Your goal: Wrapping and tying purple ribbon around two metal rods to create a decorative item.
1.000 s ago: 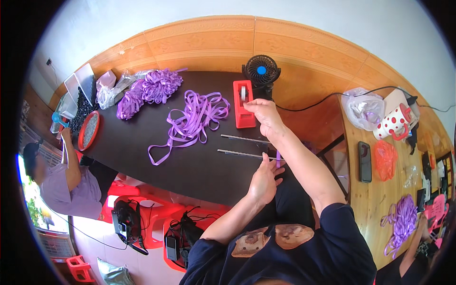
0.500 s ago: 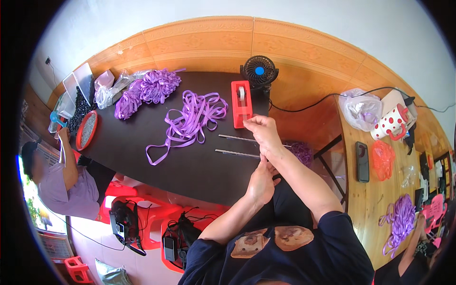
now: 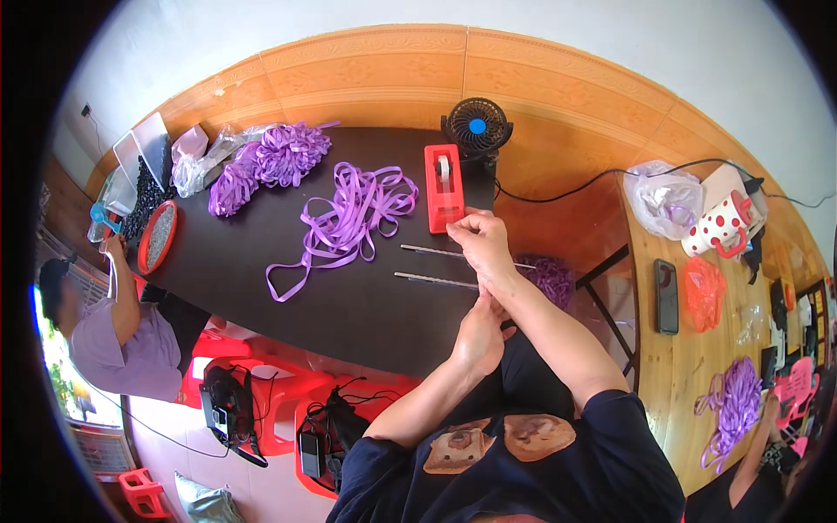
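Note:
My right hand [image 3: 485,248] is closed in a pinch at the near end of a red tape dispenser [image 3: 445,209], which carries a clear roll of tape; what the fingertips hold is too small to make out. Below it, my left hand [image 3: 479,338] is closed, its fingertips partly covered by my right wrist, and what they grip is hidden. Two thin metal rods [image 3: 433,251] lie side by side on the dark table [image 3: 349,327], their right ends running up to my hands. Left of the dispenser lies a loose tangle of purple ribbon [image 3: 357,213].
A small black fan [image 3: 477,128] stands behind the dispenser. Bundled purple ribbon [image 3: 292,157] and a red tray of grey bits [image 3: 159,237] are at the left, beside a seated person [image 3: 131,340]. On the wooden table [image 3: 649,366] at right are a phone [image 3: 666,296] and dotted tumbler [image 3: 717,225].
Both hands stay almost in place. My right fingers have shifted very slightly at the dispenser's near end.

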`<move>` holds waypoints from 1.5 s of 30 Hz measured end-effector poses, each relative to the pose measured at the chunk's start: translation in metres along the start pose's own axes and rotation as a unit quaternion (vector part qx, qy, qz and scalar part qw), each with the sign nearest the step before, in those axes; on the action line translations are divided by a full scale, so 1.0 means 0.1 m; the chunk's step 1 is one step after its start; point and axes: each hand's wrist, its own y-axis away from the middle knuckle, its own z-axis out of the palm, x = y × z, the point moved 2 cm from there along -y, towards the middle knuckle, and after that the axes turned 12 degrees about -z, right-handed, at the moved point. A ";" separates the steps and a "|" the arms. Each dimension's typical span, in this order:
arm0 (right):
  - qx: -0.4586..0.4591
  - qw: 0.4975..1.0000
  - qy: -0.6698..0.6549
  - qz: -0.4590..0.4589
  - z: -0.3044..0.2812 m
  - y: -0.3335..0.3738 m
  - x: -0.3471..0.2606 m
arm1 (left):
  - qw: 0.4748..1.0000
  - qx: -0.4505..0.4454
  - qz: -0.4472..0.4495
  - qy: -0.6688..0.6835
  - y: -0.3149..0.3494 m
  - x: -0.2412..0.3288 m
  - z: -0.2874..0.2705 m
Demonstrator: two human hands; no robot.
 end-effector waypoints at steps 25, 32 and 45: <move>-0.467 0.876 -0.104 0.054 -1.24 -0.05 0.01 | 0.999 0.009 -0.036 -0.025 0.01 0.00 -0.03; -0.489 0.869 -0.076 -0.026 -1.18 -0.10 0.03 | 0.999 0.014 -0.032 -0.028 0.02 0.01 -0.02; -0.521 0.854 -0.010 -0.015 -1.18 -0.11 0.24 | 0.999 0.017 -0.034 -0.030 0.00 0.00 -0.04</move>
